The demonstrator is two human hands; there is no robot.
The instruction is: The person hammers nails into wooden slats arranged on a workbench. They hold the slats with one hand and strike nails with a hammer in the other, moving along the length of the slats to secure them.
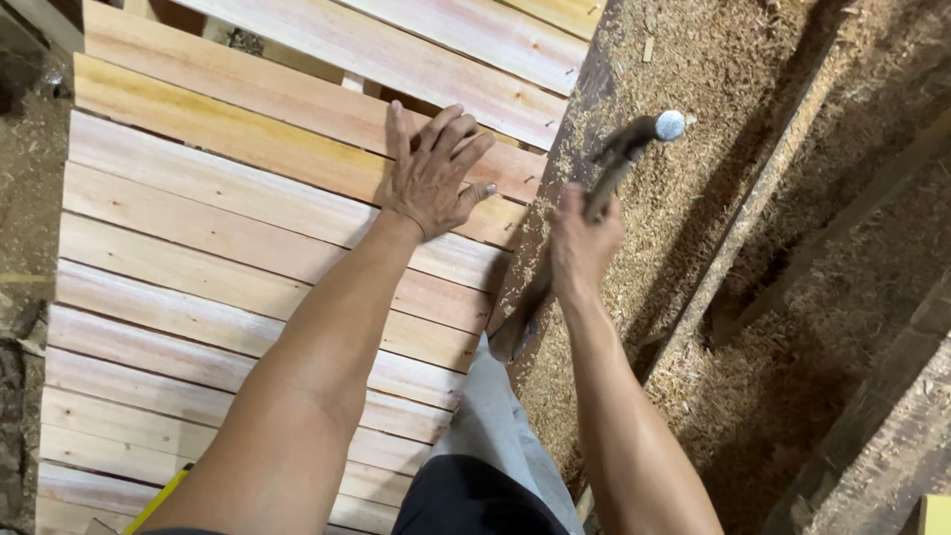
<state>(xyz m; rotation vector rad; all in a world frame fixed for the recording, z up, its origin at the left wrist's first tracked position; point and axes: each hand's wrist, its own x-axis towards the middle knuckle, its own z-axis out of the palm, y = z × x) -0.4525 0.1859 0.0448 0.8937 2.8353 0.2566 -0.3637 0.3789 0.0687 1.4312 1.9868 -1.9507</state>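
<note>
Pale wooden slats [228, 287] laid edge to edge fill the left, running near to far. Left hand [434, 170] lies flat on a slat, fingers spread wide, gripping nothing, just pressing. Right of it, right hand [581, 243] is closed around the handle of a hammer [634, 149], head raised and blurred over the dark beam [555, 198] at the slat ends. Sawdust-covered floor [713, 228] far right. Risk: the spread fingers sit close to the hammer, so a stray swing could hit them, or the slat could shift.

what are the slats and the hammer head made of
Slats: bare, unfinished-looking wood, pale pink and yellow with visible grain. Hammer head: likely metal, its round face grey and shiny; motion blur hides the rest.
</note>
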